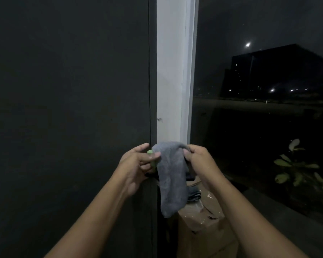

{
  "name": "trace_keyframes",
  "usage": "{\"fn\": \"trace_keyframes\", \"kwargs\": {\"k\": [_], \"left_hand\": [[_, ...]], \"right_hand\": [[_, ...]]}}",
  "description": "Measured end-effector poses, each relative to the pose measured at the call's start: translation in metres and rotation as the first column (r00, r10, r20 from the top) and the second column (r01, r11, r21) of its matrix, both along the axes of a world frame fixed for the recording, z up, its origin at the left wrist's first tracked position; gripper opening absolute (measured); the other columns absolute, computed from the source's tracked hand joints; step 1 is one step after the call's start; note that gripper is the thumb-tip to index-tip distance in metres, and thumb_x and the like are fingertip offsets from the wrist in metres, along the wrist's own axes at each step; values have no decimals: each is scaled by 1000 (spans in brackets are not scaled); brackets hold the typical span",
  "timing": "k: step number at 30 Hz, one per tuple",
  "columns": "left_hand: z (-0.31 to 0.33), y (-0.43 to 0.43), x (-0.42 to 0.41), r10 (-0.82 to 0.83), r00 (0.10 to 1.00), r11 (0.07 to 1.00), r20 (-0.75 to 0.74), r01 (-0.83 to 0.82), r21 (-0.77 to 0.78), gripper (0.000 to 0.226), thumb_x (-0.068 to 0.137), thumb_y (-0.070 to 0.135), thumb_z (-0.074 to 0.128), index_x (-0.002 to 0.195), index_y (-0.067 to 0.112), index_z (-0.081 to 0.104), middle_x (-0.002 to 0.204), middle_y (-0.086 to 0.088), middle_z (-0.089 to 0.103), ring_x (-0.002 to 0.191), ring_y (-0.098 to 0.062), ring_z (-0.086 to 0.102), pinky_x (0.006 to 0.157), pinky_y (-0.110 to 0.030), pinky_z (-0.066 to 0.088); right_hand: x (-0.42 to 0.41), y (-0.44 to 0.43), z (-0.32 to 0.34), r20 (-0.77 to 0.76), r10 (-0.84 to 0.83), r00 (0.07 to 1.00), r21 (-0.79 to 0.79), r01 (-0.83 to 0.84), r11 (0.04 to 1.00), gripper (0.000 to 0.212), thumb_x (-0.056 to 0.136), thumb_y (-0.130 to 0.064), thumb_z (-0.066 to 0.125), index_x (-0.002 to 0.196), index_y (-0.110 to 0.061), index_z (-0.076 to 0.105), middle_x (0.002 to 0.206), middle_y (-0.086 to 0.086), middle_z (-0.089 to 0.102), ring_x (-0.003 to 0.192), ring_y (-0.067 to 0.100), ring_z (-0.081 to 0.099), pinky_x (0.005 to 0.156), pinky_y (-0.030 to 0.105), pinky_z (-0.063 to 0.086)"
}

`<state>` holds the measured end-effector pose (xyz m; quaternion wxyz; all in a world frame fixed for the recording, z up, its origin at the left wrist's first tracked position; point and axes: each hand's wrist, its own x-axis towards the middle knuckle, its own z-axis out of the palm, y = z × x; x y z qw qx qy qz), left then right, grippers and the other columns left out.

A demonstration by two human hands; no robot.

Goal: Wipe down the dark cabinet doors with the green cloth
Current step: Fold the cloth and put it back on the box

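A tall dark cabinet door (69, 108) fills the left half of the view, its right edge running down the middle. In front of that edge both hands hold one cloth (172, 181). The cloth looks grey on the side facing me and shows a green edge by my left fingers. My left hand (138, 162) pinches its left top corner, and my right hand (198, 159) grips the right top corner. The rest of the cloth hangs down between my forearms, apart from the door.
A white wall strip (172, 71) stands right of the cabinet. A dark window (259, 81) beyond it shows night lights and buildings. A cardboard box (203, 229) sits low beneath the cloth. Plant leaves (295, 168) show at the lower right.
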<state>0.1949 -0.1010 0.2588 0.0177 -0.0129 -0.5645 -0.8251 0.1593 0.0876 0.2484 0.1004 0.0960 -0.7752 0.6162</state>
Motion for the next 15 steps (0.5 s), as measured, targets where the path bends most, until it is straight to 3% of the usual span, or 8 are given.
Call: {"fn": "trace_keyframes", "kwargs": {"k": [2, 5, 8, 10, 11, 15], "left_hand": [[0, -5, 3, -2, 1000, 999, -11, 1, -38, 68, 66, 0, 82, 126, 17, 55, 64, 0, 65, 55, -18, 49, 64, -32, 45], [2, -13, 10, 58, 997, 980, -52, -67, -186, 72, 58, 6, 89, 120, 23, 59, 96, -7, 74, 70, -18, 67, 78, -39, 54], [1, -21, 15, 84, 984, 925, -155, -135, -356, 69, 61, 13, 91, 117, 29, 56, 90, -4, 73, 75, -14, 69, 63, -26, 53], [0, -27, 15, 24, 983, 928, -183, -90, -363, 67, 64, 13, 90, 117, 30, 54, 80, -7, 74, 71, -11, 72, 56, -20, 51], [0, -29, 15, -4, 981, 929, -191, -67, -364, 65, 66, 13, 89, 119, 29, 55, 80, -7, 75, 73, -12, 73, 59, -21, 52], [0, -40, 12, -36, 982, 931, -187, -35, -364, 53, 77, 0, 78, 118, 29, 61, 83, -8, 76, 82, -19, 71, 73, -33, 52]], "right_hand": [[5, -3, -2, 5, 8, 1000, -15, -8, 1000, 23, 102, -20, 50, 94, -12, 71, 73, 5, 68, 63, 15, 62, 53, 27, 46], [13, -6, -6, 38, 73, 997, -90, -70, 994, 32, 98, -34, 53, 93, -11, 74, 77, 2, 72, 72, 24, 67, 63, 34, 48], [21, -8, -10, 43, 125, 991, 42, -127, 991, 45, 89, -54, 64, 103, -12, 73, 95, 3, 76, 89, 18, 73, 85, 38, 55], [24, -9, -13, 63, 90, 994, 125, -97, 987, 40, 80, -43, 79, 101, -10, 71, 95, 7, 75, 89, 22, 73, 82, 42, 58], [24, -9, -15, 68, 78, 995, 125, -86, 988, 37, 80, -36, 81, 101, -8, 71, 95, 11, 74, 91, 28, 72, 82, 45, 58], [32, -5, -24, 70, 43, 997, 9, -44, 999, 14, 87, -21, 73, 97, -12, 74, 95, 11, 75, 92, 31, 71, 79, 43, 56]]}}
